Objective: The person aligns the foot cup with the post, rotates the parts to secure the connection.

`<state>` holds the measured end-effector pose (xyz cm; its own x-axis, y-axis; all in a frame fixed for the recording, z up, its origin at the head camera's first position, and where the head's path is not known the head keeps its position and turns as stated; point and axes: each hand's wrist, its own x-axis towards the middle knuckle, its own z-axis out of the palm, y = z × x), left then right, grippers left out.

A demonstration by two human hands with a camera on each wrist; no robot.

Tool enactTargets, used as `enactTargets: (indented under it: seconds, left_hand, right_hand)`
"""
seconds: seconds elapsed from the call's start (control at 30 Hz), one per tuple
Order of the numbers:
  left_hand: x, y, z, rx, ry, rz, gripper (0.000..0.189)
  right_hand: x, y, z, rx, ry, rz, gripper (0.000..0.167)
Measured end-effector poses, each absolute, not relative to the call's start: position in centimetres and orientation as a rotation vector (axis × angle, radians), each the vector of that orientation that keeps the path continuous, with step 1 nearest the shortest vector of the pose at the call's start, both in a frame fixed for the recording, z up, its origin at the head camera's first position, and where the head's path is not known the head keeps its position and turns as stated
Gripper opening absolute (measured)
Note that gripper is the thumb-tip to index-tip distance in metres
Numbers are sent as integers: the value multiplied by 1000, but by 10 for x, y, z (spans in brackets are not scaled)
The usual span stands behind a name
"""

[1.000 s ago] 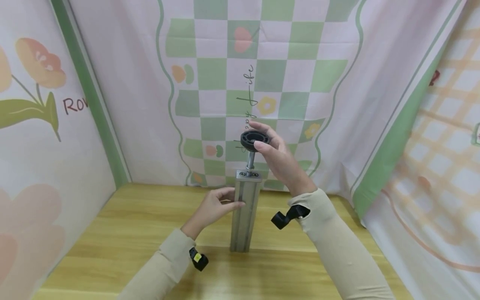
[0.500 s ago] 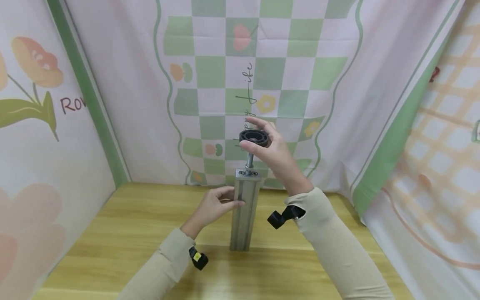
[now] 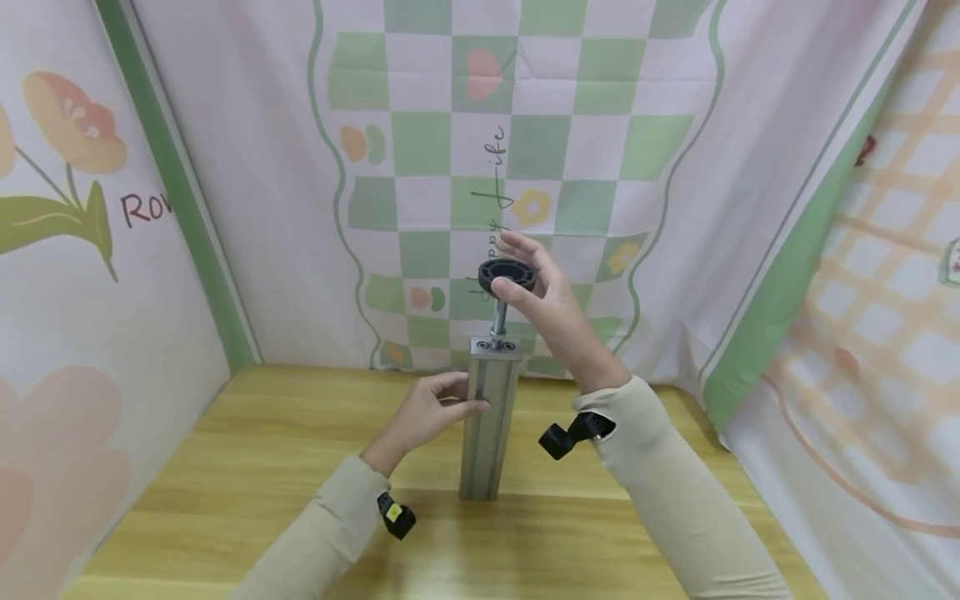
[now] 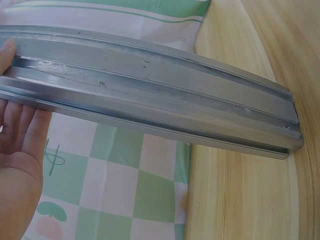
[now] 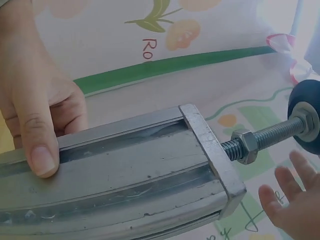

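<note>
An aluminium profile (image 3: 491,425) stands upright on the table, a levelling foot (image 3: 487,277) with a black round base at its top. My left hand (image 3: 427,414) grips the profile from the left, thumb across its front face. My right hand (image 3: 558,312) holds the black base, thumb at its near rim and fingers around the far right side. The right wrist view shows the threaded stud (image 5: 277,135), a hex nut (image 5: 245,146) and the metal end plate (image 5: 212,152). Several right fingers (image 5: 290,185) show there beside the base; the thumb is out of that view.
The wooden table (image 3: 247,483) reaches back to a hanging green-and-white checked cloth (image 3: 420,146). Printed cloths also hang at the left (image 3: 67,325) and right (image 3: 885,350). Each wrist carries a small black camera mount.
My right thumb has swept left along the near rim of the black base, then slid slightly back right. My left hand and the profile have stayed nearly still.
</note>
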<state>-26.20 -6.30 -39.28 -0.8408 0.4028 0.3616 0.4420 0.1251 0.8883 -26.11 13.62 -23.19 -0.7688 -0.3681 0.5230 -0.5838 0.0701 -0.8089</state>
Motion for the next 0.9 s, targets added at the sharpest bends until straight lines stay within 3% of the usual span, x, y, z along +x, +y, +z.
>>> enactTargets:
  seconds: [0.2,0.53,0.73,0.9]
  left_hand:
    - [-264,-63,-394,-888,-2317,-1884,22]
    - [-264,-63,-396,-858,-2328,-1870,22]
    - [-264,-63,-396,-851,-2329,-1866,22]
    - [-265,-63,-396,-848,-2335,-1867,24]
  right_hand:
    - [-268,141,-235,1116,-2128,1940,79]
    - [-279,141,-240,1260,-2024,2254,107]
    - [-280,141,-241,1288,-1976,2343,108]
    - [-279,142,-241,1314,-1935,2386,93]
